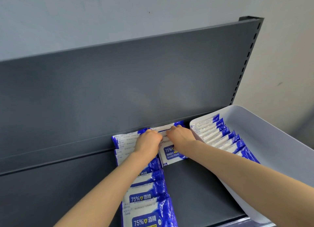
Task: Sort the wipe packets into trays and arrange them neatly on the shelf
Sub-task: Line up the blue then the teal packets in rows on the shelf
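Observation:
Blue-and-white alcohol wipe packets stand in two rows on the dark grey shelf [68, 184]. The left row [146, 197] runs from the back panel to the front edge. A shorter second row [171, 154] stands beside it at the back. My left hand [148, 142] and my right hand [181, 136] both reach to the back, fingers curled over the tops of the rear packets of the short row. A white tray [265, 141] at the right holds a row of upright packets [219, 135].
The shelf's dark back panel [119, 83] rises behind the packets, with a slotted upright post [246, 60] at its right end. A grey wall lies beyond. The tray overhangs the shelf's front right corner.

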